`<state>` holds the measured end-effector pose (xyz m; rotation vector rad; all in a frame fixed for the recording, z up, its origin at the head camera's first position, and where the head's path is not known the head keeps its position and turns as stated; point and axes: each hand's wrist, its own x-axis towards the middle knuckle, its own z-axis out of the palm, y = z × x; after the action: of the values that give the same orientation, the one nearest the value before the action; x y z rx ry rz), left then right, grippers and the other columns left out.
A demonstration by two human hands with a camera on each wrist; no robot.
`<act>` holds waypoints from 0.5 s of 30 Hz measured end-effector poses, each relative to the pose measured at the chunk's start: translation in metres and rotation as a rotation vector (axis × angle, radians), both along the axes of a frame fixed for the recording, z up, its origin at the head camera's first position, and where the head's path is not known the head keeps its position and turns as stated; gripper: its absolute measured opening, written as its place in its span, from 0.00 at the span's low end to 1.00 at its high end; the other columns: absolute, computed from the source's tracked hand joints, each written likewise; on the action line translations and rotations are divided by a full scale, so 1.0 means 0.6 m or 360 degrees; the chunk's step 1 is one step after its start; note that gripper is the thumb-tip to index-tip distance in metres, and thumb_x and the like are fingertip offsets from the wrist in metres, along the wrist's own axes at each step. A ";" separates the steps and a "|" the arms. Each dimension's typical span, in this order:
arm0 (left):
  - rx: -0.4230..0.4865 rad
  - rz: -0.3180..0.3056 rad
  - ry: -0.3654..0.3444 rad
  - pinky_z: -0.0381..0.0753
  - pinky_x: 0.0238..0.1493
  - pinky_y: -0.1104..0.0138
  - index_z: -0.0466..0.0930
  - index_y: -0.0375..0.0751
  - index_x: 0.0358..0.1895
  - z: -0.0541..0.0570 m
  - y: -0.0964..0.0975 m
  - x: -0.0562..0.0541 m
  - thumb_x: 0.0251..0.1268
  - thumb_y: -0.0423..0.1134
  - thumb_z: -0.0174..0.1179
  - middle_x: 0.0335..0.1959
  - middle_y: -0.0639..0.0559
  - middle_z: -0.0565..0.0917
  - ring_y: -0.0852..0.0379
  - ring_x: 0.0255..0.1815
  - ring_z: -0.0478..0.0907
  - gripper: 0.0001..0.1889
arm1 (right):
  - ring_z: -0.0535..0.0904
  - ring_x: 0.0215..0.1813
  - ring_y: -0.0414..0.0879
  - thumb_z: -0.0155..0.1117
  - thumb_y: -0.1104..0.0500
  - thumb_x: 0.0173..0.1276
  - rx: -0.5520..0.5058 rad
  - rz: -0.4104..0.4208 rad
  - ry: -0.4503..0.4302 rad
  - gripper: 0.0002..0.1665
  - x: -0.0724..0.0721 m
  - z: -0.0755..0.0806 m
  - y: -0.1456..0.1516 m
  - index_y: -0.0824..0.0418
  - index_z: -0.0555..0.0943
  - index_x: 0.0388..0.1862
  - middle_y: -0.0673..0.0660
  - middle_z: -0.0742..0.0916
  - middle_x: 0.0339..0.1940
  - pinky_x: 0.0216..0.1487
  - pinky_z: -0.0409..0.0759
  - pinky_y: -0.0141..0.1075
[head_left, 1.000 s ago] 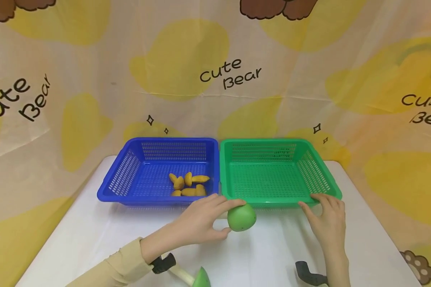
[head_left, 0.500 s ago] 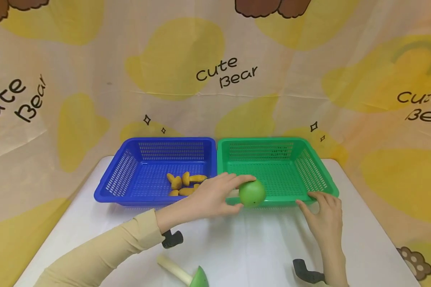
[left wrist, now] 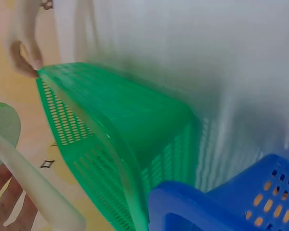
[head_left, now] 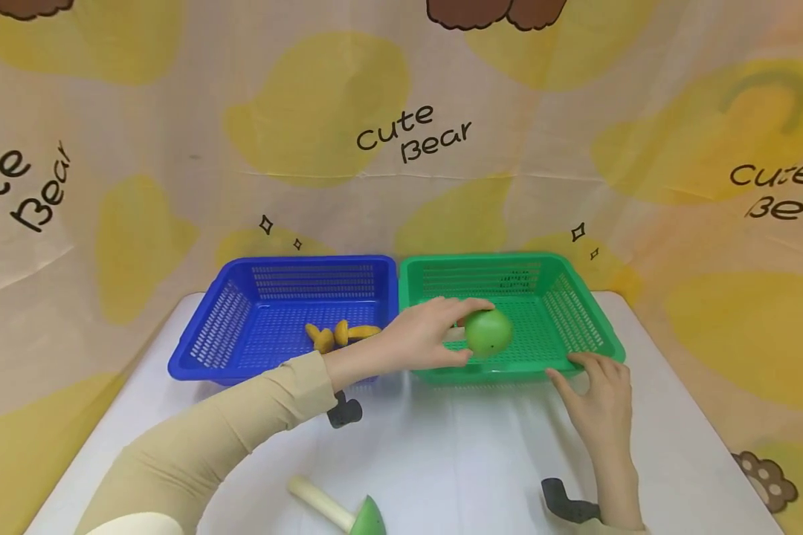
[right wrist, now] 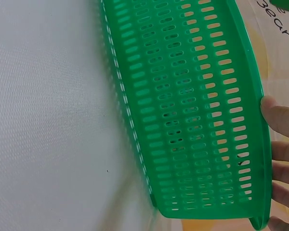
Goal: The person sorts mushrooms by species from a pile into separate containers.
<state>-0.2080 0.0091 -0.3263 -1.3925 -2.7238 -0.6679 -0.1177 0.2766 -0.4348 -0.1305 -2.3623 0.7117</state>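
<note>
My left hand (head_left: 424,338) holds a green-capped mushroom (head_left: 488,332), thumb and fingers round its cap, over the front part of the green basket (head_left: 411,286). In the left wrist view the pale stem (left wrist: 41,185) points down toward the lower edge. My right hand (head_left: 598,409) grips the green basket's front rim near its right corner. The right wrist view has the thumb (right wrist: 279,115) at the rim and the other fingers lower along it. Another green-capped mushroom (head_left: 324,505) lies on the table near the front.
A blue basket (head_left: 186,357) stands against the green one's left side, with several yellow mushrooms (head_left: 343,332) inside, partly hidden by my left arm. Both baskets rest on the white table (head_left: 468,453), before a printed cloth (head_left: 334,96). Black mounts (head_left: 346,412) sit at the wrists.
My left hand has carried the green-capped mushroom forward and right, from in front of the baskets to over the green one. My right hand has stayed at the rim.
</note>
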 end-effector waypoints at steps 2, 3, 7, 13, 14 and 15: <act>-0.0027 -0.0005 -0.0009 0.76 0.37 0.70 0.63 0.61 0.68 -0.002 0.008 -0.009 0.56 0.47 0.64 0.46 0.59 0.81 0.61 0.45 0.76 0.34 | 0.69 0.55 0.66 0.76 0.58 0.52 -0.0013 -0.0001 -0.0024 0.23 0.000 0.001 0.000 0.69 0.81 0.43 0.70 0.82 0.47 0.58 0.64 0.57; -0.0049 -0.0006 -0.0005 0.76 0.37 0.69 0.63 0.62 0.68 -0.003 0.012 -0.014 0.56 0.47 0.64 0.46 0.59 0.81 0.61 0.45 0.76 0.34 | 0.69 0.56 0.66 0.76 0.58 0.52 -0.0017 0.0000 -0.0035 0.23 -0.001 0.001 0.000 0.69 0.81 0.44 0.70 0.82 0.48 0.58 0.64 0.57; -0.0147 -0.0025 0.0040 0.76 0.35 0.70 0.63 0.62 0.68 -0.010 0.027 -0.030 0.56 0.47 0.63 0.47 0.59 0.81 0.61 0.45 0.75 0.34 | 0.69 0.56 0.65 0.76 0.58 0.52 -0.0012 0.0003 -0.0035 0.23 -0.002 0.001 0.000 0.70 0.81 0.43 0.69 0.82 0.48 0.58 0.65 0.57; -0.0258 -0.0066 0.0093 0.76 0.32 0.70 0.63 0.63 0.69 -0.018 0.050 -0.049 0.56 0.47 0.62 0.51 0.58 0.81 0.59 0.47 0.76 0.34 | 0.69 0.55 0.64 0.76 0.58 0.52 0.0003 -0.0012 -0.0028 0.23 -0.002 -0.003 0.004 0.69 0.81 0.43 0.69 0.82 0.47 0.57 0.65 0.57; -0.0269 -0.0068 0.0086 0.76 0.32 0.70 0.63 0.62 0.69 -0.018 0.052 -0.051 0.56 0.47 0.62 0.51 0.58 0.81 0.58 0.47 0.76 0.34 | 0.69 0.56 0.64 0.76 0.58 0.52 0.0003 -0.0013 -0.0029 0.23 -0.002 -0.003 0.004 0.69 0.81 0.43 0.68 0.82 0.47 0.57 0.65 0.57; -0.0277 -0.0068 0.0081 0.76 0.32 0.69 0.63 0.62 0.69 -0.019 0.055 -0.054 0.56 0.47 0.62 0.52 0.58 0.81 0.58 0.48 0.76 0.34 | 0.69 0.56 0.64 0.76 0.58 0.52 0.0004 -0.0013 -0.0028 0.23 -0.002 -0.004 0.004 0.69 0.81 0.43 0.68 0.82 0.47 0.57 0.65 0.57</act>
<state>-0.2406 0.0424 -0.3379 -1.4826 -2.7776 -0.3986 -0.1190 0.2791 -0.4369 -0.1458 -2.3780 0.7063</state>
